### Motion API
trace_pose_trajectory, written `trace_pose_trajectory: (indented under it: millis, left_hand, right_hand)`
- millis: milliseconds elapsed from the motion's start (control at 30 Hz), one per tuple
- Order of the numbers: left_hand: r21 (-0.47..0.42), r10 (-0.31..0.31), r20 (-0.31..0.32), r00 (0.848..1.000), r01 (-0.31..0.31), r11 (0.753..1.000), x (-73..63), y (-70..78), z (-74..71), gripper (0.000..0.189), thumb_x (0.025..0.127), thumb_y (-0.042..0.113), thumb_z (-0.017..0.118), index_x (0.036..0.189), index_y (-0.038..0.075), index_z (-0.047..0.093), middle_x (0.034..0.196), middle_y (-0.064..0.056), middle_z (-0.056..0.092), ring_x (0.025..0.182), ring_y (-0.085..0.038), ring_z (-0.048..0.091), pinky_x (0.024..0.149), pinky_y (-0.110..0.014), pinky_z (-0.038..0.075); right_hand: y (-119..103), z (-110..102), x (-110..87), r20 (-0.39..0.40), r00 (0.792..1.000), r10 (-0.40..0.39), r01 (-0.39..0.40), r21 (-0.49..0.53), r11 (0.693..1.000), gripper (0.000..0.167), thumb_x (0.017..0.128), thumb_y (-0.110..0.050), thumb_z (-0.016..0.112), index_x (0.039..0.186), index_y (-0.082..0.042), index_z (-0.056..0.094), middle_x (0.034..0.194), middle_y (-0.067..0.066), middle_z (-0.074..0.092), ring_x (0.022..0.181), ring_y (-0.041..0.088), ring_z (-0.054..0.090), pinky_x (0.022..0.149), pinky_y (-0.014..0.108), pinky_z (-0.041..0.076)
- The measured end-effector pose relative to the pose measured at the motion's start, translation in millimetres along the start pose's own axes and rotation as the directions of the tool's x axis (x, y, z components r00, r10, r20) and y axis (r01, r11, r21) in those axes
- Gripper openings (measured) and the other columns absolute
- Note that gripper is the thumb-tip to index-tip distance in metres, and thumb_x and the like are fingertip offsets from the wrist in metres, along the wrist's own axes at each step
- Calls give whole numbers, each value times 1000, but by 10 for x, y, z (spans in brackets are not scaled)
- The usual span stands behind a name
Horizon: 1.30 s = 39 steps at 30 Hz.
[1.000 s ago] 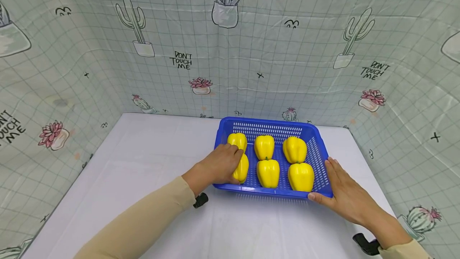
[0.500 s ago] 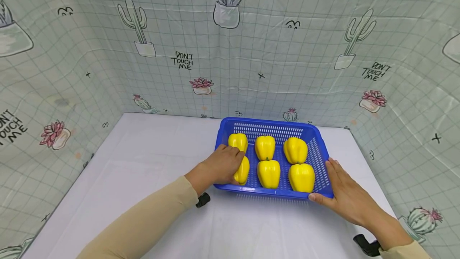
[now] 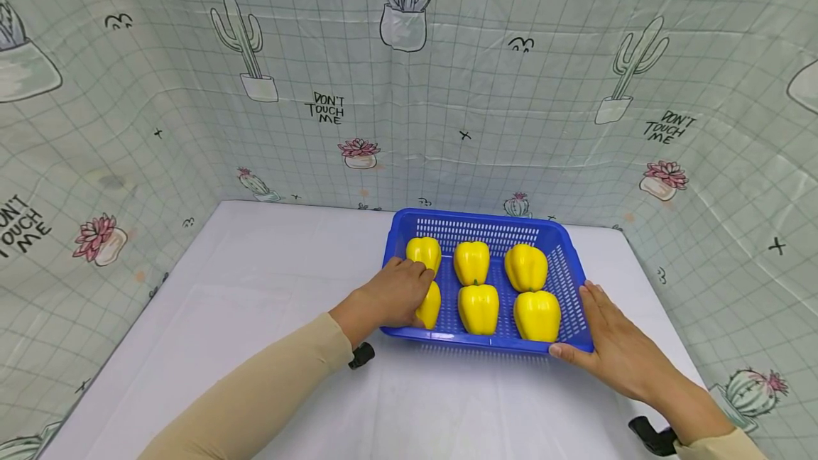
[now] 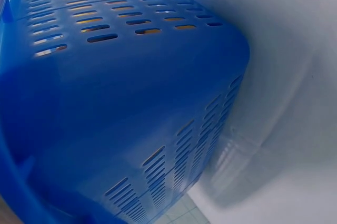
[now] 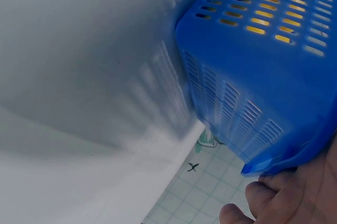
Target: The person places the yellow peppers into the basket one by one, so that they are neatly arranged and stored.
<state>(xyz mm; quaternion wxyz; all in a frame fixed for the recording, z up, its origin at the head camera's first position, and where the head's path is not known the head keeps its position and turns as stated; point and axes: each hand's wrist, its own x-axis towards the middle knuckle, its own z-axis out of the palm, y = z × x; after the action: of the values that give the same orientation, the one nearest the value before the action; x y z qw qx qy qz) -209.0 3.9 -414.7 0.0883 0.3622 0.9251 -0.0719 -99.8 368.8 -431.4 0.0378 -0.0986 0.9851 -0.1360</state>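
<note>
A blue slotted plastic basket (image 3: 473, 341) holds several yellow bell peppers in two rows. My left hand (image 3: 397, 293) reaches over the basket's left side and grips the front-left bell pepper (image 3: 432, 305), covering part of it. Just behind those fingers sits the back-left bell pepper (image 3: 424, 253). At the front-right corner, my right hand (image 3: 623, 350) rests against the rim, fingers extended along the right side and thumb on the front edge. In the right wrist view, the fingertips (image 5: 260, 197) show below the basket rim (image 5: 310, 153). The left wrist view shows only the basket's outer walls (image 4: 95, 92).
The basket stands on a white-covered table (image 3: 255, 289), toward its back right. A grid-patterned curtain (image 3: 486, 91) with cactus prints encloses the back and sides. Other bell peppers, such as the front-middle pepper (image 3: 478, 309) and front-right pepper (image 3: 537, 316), lie inside the basket.
The front-left bell pepper has turned and shifted slightly toward the basket's front under my left hand. My right hand and the basket stay in place.
</note>
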Motion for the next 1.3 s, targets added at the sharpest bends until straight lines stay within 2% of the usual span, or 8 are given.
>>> trace_pose_trajectory:
  millis: [200, 600, 900, 1133, 1300]
  left_hand:
    - [-34, -13, -12, 1000, 13, 999, -7, -14, 8, 95, 89, 64, 75, 158, 5, 44, 154, -12, 53, 142, -28, 49, 123, -43, 38]
    - [-65, -37, -141, 989, 28, 997, -63, -51, 20, 89, 96, 65, 66, 155, 1, 45, 150, -14, 55, 139, -30, 51, 124, -44, 38]
    - [-106, -79, -231, 970, 55, 993, -135, -54, 30, 79, 101, 58, 62, 152, -1, 47, 148, -17, 56, 139, -32, 52, 124, -45, 39]
    - [-153, -139, -233, 963, 105, 983, -219, -92, 41, 82, 102, 58, 62, 157, -1, 42, 153, -17, 52, 143, -31, 49, 125, -46, 37]
    - [-192, -163, -265, 950, 114, 975, -306, -145, 63, 84, 101, 58, 62, 157, -2, 42, 152, -17, 53, 140, -32, 51, 123, -47, 39]
  right_hand:
    - [1, 1, 8, 3, 1000, -3, 3, 0, 1000, 118, 95, -66, 65, 165, 9, 6, 170, 37, 7, 156, 57, 17, 117, 74, 29]
    - [8, -12, 40, 10, 1000, 5, -5, -13, 1000, 118, 95, -67, 64, 164, 10, 8, 170, 37, 9, 155, 58, 19, 117, 75, 29]
    - [22, -15, 61, 13, 1000, 3, -3, -17, 1000, 118, 94, -67, 64, 164, 10, 8, 170, 37, 10, 154, 58, 21, 117, 75, 29]
    - [22, -24, 70, 5, 1000, -4, 4, -18, 1000, 118, 94, -67, 65, 165, 9, 9, 170, 37, 10, 154, 58, 20, 117, 75, 29]
    - [33, -26, 62, -1, 1000, -9, 9, -6, 1000, 116, 95, -65, 65, 165, 9, 10, 170, 36, 10, 154, 58, 20, 117, 75, 28]
